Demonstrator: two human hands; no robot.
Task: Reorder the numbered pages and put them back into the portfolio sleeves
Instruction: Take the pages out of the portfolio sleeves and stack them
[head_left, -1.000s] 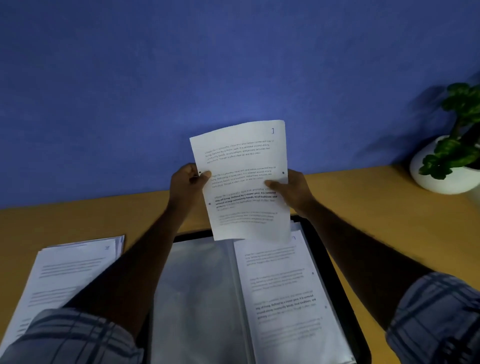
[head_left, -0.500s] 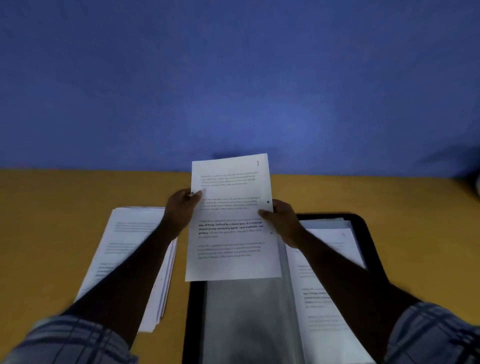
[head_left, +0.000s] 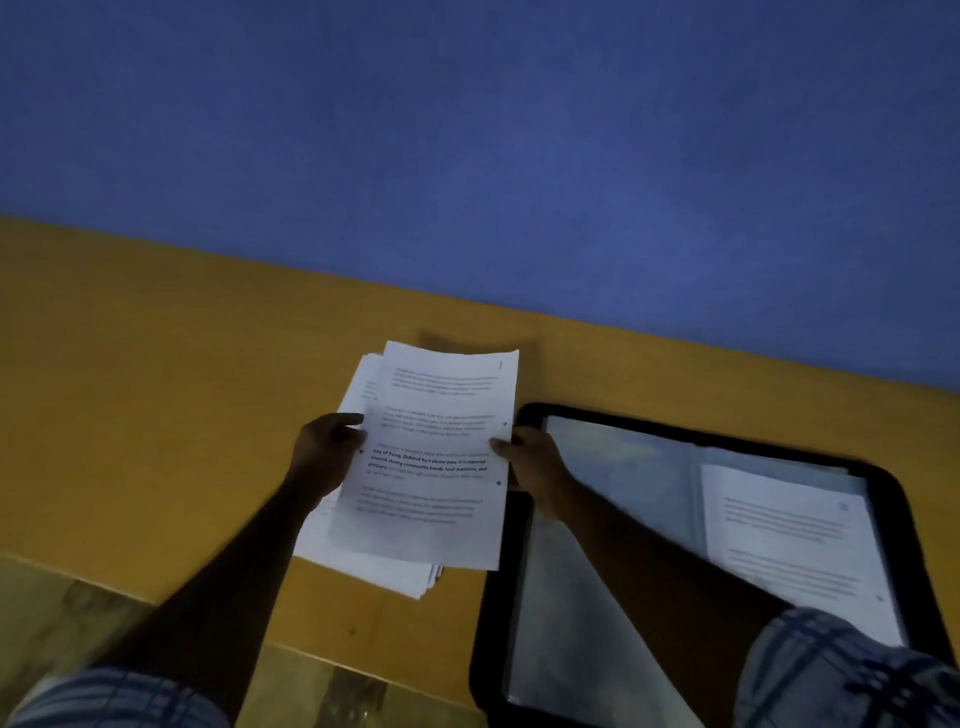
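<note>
One page (head_left: 431, 467) in a two-handed pinch (thumbs on top): left hand (head_left: 324, 457), right hand (head_left: 535, 462).

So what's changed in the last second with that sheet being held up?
The sheet has gone left and down, from above the open portfolio to over the stack of loose pages. The left hand and right hand still pinch its side edges; nothing was let go. The portfolio stays open on the table, one page in its right sleeve.

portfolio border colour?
Black: the portfolio has a black rim around its clear sleeves, seen best in the head view, the only one.
</note>
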